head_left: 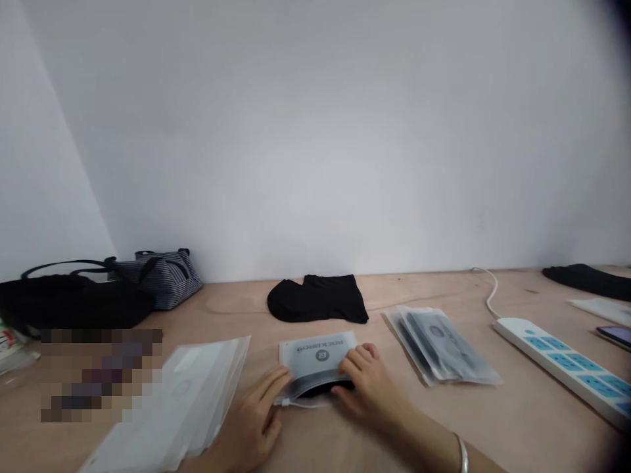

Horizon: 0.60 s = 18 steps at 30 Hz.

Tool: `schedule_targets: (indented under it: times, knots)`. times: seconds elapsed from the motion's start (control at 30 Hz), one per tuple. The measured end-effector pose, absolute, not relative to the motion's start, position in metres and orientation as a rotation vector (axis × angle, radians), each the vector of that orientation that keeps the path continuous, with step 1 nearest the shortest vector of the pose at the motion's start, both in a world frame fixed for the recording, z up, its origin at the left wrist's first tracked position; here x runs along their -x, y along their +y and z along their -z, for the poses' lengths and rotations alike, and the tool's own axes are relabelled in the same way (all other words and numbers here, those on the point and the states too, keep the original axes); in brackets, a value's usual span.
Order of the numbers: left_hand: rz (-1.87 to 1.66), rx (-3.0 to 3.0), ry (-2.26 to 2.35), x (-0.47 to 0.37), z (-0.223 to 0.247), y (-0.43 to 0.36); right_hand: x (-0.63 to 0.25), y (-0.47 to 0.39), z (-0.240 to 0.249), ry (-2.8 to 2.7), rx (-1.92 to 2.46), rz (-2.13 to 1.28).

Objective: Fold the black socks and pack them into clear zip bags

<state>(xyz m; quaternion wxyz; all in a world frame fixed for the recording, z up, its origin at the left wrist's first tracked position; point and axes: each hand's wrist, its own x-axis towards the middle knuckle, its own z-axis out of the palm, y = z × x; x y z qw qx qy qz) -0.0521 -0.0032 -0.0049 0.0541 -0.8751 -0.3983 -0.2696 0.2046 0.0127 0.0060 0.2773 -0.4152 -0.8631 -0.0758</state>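
The wooden table [517, 420] carries everything. Beyond the grip lies a folded black garment [318, 299]; a stack of filled pouches [438, 345] sits to its right, empty bags [182, 401] to its left. Between both hands rests a printed zip pouch [315, 364]: the left hand [256, 420] pinches its near-left edge, the right hand [367, 384] presses on its right side.

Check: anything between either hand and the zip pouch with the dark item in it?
Nothing visible. The left hand and right hand both already touch the zip pouch at its open near edge. The empty pouches and filled pouches lie clear to either side.
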Motion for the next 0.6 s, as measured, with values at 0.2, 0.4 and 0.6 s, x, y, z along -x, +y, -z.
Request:
schedule_targets:
  times: [0.2, 0.4, 0.6]
  knots:
    - [0.900, 2.481, -1.153, 0.058, 0.018, -0.005, -0.138, 0.008, -0.002, -2.467, 0.830, 0.416]
    - [0.930, 2.499, -1.119, 0.053, 0.027, -0.001, -0.109, 0.014, 0.008, -2.522, 0.679, 0.517]
    - [0.928, 2.494, -1.156, 0.055, 0.028, -0.001, -0.154, 0.011, 0.008, -2.555, 0.784, 0.543]
